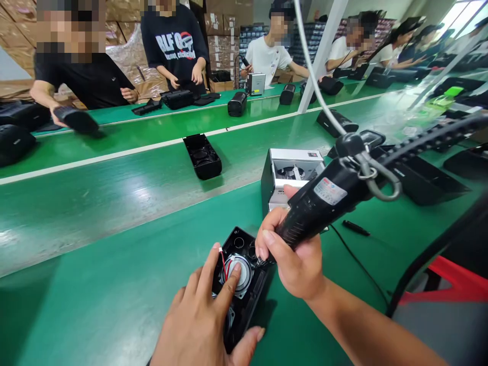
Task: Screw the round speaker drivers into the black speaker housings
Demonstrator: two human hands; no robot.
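Observation:
A black speaker housing (pixel 260 292) lies open side up on the green bench, with a round speaker driver (pixel 244 277) and red and white wires inside. My left hand (pixel 200 310) grips the housing across its near half. One fingertip presses on the back of the driver, and the thumb is at the right side. My right hand (pixel 295 259) is wrapped round a black electric screwdriver (pixel 310 206), which hangs from a cord and tilts down to the left. Its tip meets the housing beside the driver; any screw there is too small to make out.
Behind my right hand stands a silver screw feeder (pixel 295 157). A black pen-like tool (pixel 356 227) and a cable lie to its right. An empty black shell (pixel 203 157) rests on the green conveyor (pixel 114 188). Co-workers handle speakers across it. A red stool (pixel 450 279) is at right.

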